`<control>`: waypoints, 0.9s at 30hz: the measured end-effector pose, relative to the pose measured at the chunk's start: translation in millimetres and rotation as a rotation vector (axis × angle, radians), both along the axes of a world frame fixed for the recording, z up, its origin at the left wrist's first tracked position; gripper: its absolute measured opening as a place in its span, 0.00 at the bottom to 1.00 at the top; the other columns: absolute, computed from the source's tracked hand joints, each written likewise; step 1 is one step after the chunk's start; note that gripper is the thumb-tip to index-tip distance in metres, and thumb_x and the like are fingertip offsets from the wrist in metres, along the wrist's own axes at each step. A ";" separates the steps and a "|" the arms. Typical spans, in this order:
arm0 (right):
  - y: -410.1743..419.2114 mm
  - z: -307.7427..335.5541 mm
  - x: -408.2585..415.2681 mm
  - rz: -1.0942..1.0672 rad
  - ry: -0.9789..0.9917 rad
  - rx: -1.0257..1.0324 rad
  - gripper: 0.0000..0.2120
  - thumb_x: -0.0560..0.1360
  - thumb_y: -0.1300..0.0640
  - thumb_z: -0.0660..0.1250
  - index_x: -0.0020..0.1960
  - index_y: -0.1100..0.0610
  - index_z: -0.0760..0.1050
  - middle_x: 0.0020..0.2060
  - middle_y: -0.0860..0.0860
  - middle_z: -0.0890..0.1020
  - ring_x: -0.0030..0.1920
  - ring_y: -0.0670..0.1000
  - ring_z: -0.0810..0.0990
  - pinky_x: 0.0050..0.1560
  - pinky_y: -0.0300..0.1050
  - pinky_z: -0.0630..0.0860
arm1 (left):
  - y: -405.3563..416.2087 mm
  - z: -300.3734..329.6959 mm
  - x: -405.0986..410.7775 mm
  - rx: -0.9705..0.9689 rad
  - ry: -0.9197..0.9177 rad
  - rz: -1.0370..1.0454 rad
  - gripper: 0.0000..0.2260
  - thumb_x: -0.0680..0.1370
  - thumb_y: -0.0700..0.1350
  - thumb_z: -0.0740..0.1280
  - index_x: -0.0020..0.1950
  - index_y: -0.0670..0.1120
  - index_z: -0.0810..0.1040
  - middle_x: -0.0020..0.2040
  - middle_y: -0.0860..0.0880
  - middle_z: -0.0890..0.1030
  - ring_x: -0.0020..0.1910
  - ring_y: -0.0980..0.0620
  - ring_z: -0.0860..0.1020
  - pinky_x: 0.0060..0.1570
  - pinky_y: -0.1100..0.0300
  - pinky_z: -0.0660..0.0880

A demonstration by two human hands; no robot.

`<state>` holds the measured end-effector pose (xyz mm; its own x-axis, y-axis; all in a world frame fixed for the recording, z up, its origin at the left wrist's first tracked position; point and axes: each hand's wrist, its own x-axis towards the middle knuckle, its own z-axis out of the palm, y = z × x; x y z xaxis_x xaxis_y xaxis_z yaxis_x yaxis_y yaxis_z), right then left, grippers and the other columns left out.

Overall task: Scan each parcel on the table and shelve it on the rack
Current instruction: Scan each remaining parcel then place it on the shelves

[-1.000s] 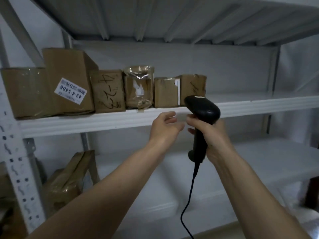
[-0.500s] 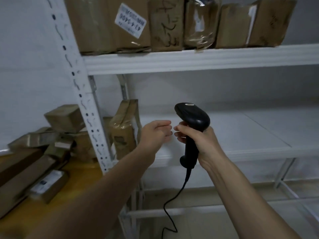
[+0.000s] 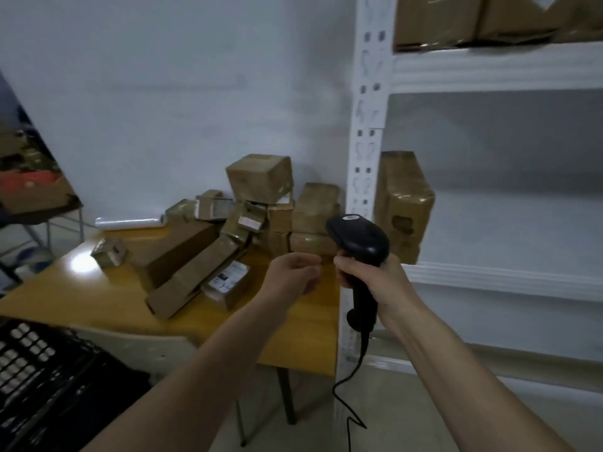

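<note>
Cardboard parcels (image 3: 208, 249), boxy, taped, wooden table (image 3: 98, 301)

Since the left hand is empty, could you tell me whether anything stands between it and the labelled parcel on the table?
Nothing visible does. The left hand hovers just right of the labelled parcel, with only bare table between them. The right hand holds the scanner off to the side.
</note>
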<state>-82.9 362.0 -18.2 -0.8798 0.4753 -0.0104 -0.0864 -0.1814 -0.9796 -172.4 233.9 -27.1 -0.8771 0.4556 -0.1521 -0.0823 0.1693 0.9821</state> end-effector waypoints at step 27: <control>-96.8 -72.7 -221.2 0.085 -0.223 -0.120 0.05 0.70 0.64 0.74 0.46 0.61 0.81 0.34 0.51 0.84 0.35 0.48 0.82 0.38 0.40 0.78 | -138.5 -101.5 -215.6 -0.418 0.004 0.217 0.23 0.75 0.40 0.71 0.68 0.45 0.70 0.61 0.46 0.76 0.53 0.53 0.75 0.37 0.67 0.71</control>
